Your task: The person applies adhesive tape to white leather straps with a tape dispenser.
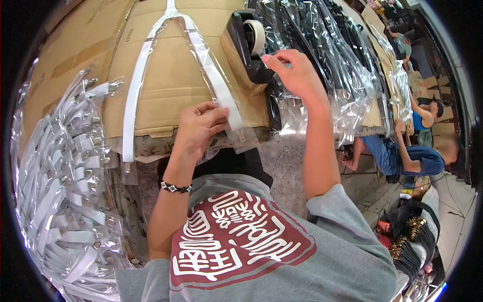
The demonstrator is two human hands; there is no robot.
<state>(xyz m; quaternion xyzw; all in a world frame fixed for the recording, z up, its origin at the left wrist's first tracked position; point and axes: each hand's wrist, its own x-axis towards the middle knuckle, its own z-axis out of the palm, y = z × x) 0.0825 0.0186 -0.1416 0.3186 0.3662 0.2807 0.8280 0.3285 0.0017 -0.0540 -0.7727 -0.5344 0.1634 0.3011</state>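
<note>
A white strap in a clear plastic sleeve (151,60) lies in a V shape on the cardboard-covered table (171,85). My left hand (197,130) pinches the near end of the right branch of the bagged strap at the table's front edge. My right hand (294,73) reaches to the black tape dispenser (246,50) and pinches the end of the clear tape between thumb and forefinger. The tape roll (257,36) sits on top of the dispenser.
A heap of bagged white straps (65,191) lies at my left. Bagged black straps (327,55) pile up at the right of the table. Another person (407,156) sits low on the floor at the right. More black items (410,241) lie near my right side.
</note>
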